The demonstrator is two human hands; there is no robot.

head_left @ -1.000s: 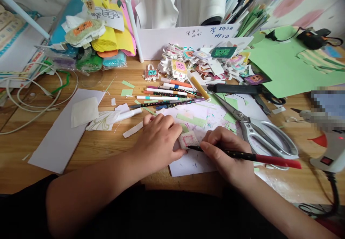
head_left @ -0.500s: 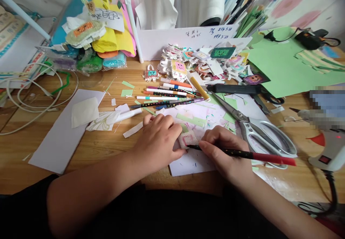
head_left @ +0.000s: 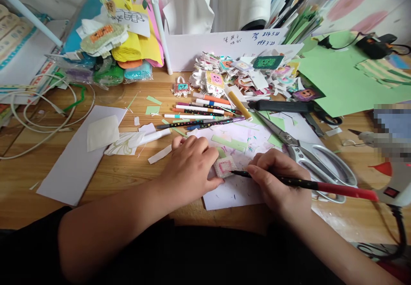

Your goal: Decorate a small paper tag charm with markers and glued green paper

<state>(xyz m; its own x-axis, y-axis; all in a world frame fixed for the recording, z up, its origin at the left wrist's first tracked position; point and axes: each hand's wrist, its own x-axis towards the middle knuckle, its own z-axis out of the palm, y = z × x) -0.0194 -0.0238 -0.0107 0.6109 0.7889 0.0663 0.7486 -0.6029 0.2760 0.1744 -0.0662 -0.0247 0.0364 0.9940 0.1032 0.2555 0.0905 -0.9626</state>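
Observation:
My right hand (head_left: 279,182) is closed around a felt-tip pen (head_left: 343,190) with a black patterned barrel and a red end. The pen's dark tip is at the right side of a small white square piece (head_left: 225,167), which bears a pink square outline. My left hand (head_left: 194,161) has its thumb and curled forefinger at the left edge of that piece, pinning it. Under the piece lies a white sheet (head_left: 224,197) marked with stray colour. The left fingertips are partly hidden behind the knuckles.
Several felt-tip pens (head_left: 199,110) lie beyond my hands, before a heap of small paper cutouts (head_left: 237,75). Large scissors (head_left: 308,161) rest at the right, with a glue gun (head_left: 394,182) beyond. Left are a white card strip (head_left: 70,169) and white cables (head_left: 41,90).
My right hand and the pen have shifted right, and the pen tip has moved from the lower edge of the pink outline to its right side. The left hand stays on the piece.

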